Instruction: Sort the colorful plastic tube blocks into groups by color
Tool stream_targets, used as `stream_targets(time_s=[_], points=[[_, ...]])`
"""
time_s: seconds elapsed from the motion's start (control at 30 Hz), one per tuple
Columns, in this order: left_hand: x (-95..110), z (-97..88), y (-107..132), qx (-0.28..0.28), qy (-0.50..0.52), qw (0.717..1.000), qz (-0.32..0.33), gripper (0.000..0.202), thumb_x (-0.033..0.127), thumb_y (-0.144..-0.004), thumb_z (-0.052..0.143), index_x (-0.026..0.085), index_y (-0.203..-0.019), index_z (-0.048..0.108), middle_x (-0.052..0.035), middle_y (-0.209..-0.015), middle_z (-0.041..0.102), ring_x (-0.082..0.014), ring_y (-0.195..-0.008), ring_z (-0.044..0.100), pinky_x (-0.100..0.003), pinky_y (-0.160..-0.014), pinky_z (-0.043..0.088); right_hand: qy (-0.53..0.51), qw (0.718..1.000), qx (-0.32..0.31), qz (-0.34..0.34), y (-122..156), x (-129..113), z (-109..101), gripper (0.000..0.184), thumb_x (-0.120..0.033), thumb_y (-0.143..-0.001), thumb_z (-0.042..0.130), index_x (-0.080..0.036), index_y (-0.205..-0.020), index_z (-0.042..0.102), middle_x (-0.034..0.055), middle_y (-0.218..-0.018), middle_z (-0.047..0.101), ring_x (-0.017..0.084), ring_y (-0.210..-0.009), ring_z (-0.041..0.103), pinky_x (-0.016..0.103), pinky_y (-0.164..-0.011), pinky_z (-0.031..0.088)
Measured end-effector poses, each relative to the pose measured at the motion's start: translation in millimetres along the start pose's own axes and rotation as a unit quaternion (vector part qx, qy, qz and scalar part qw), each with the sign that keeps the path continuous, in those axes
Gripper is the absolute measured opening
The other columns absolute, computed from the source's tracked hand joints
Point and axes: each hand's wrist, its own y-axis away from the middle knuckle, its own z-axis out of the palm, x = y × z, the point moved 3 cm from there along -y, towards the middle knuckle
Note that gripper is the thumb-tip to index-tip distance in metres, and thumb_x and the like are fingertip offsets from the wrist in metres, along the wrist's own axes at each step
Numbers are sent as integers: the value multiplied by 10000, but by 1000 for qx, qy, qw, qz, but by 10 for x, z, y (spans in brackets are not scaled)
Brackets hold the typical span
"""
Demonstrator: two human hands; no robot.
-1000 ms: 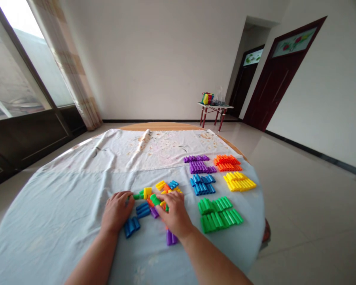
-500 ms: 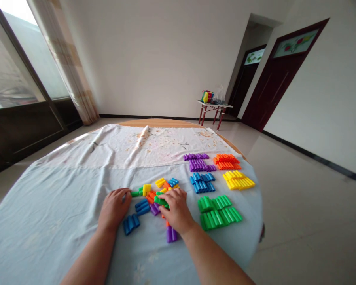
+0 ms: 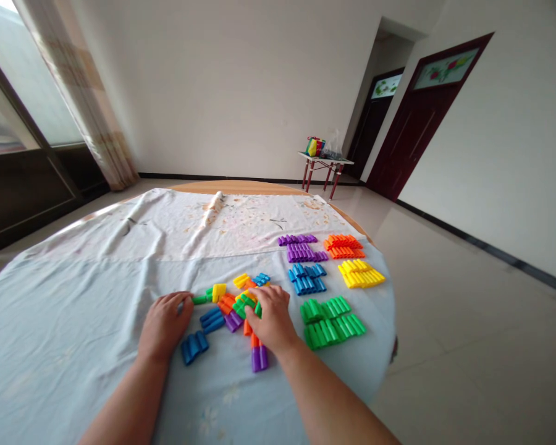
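Note:
My left hand (image 3: 164,322) rests on the blue cloth with loosely bent fingers, its fingertips at the end of a green tube block (image 3: 200,300). Joined to that end are a yellow block (image 3: 219,292) and orange blocks (image 3: 227,303). Over the middle of this multicoloured arrangement, my right hand (image 3: 274,318) has its thumb and fingers around green tube blocks (image 3: 244,305), partly hidden by the hand. Blue blocks (image 3: 212,319) and a purple block (image 3: 233,321) lie between the hands. Closer to me are another blue group (image 3: 195,347) and a purple pair (image 3: 259,358).
Right of my hands, tube blocks lie sorted by colour: green (image 3: 333,322), blue (image 3: 307,279), purple (image 3: 301,250), orange (image 3: 344,246) and yellow (image 3: 361,274). The round table's right edge (image 3: 393,309) is just beyond. A small side table (image 3: 325,159) stands by the wall.
The view has shifted slightly, so everything appears further left. My right hand has lowered a little, and the green blocks under it now lie flatter. My left hand keeps its place.

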Motion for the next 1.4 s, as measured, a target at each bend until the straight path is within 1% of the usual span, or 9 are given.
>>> stream_targets(time_s=[0.13,0.3,0.47,0.63,0.7,0.8,0.97,1.13,1.4], points=[[-29,31,-12,-5,-3,1000,-4,399,420,-789,384,184,-904,685,-107,-997,706,-273,-1015,600,-393,-944,441,-3,998,-40,-38,0,-24,17,489,-242,-729,694,-235,-1205,581,61,-1179,596,247,-1086,487,413,-957,348],[-57,57,-48,-21,-8,1000,-8,402,433,-788,382,186,-911,674,-100,-1009,703,-267,-1015,588,-407,-950,432,18,996,-89,-21,-9,-3,71,362,-258,-745,709,-267,-1099,635,28,-1071,635,230,-1019,526,402,-923,376],[-114,81,-60,-24,-18,1000,-9,430,453,-793,369,181,-934,669,-101,-1019,697,-267,-1012,588,-403,-951,430,-4,998,-60,-28,-44,-95,-7,382,-189,-772,663,-256,-1145,621,38,-1058,645,223,-1040,537,398,-947,389],[-176,117,-63,-15,-21,1000,-8,417,460,-783,357,205,-901,666,-85,-1002,707,-265,-989,600,-406,-948,436,-90,995,11,-36,-48,-145,-394,369,-143,-789,589,-214,-1151,604,57,-1097,635,183,-1059,553,346,-956,436],[-183,130,-68,-14,-20,1000,-6,418,466,-779,360,208,-906,663,-79,-995,710,-265,-991,600,-404,-949,436,-116,993,23,-6,-33,-13,-637,346,-164,-797,572,-204,-1138,608,61,-1068,643,173,-988,588,309,-850,495],[-182,138,-76,-17,-17,1000,-11,450,485,-774,348,197,-916,664,-85,-992,708,-267,-996,600,-400,-941,440,-121,990,12,72,18,354,-1008,338,-232,-798,589,-191,-1133,613,60,-1013,662,157,-840,628,266,-691,520],[-179,139,-86,-14,-15,1000,-13,447,498,-764,348,207,-887,665,-73,-965,710,-252,-972,611,-381,-940,440,-15,986,4,165,204,957,-1416,319,-279,-793,598,-162,-1086,643,82,-975,675,175,-794,636,322,-748,524],[-201,151,-92,-12,-15,1000,-6,446,493,-777,350,202,-901,665,-78,-960,706,-251,-967,610,-380,-942,438,74,983,-12,169,384,1108,-1433,269,-260,-805,578,-167,-1045,657,78,-928,664,178,-751,621,340,-751,519],[-183,124,-80,-27,-20,999,-12,473,492,-773,351,176,-916,673,-93,-978,702,-266,-974,608,-385,-946,433,83,985,-33,149,437,1086,-1345,236,-240,-827,563,-165,-1032,651,79,-940,651,177,-771,610,324,-765,510]])
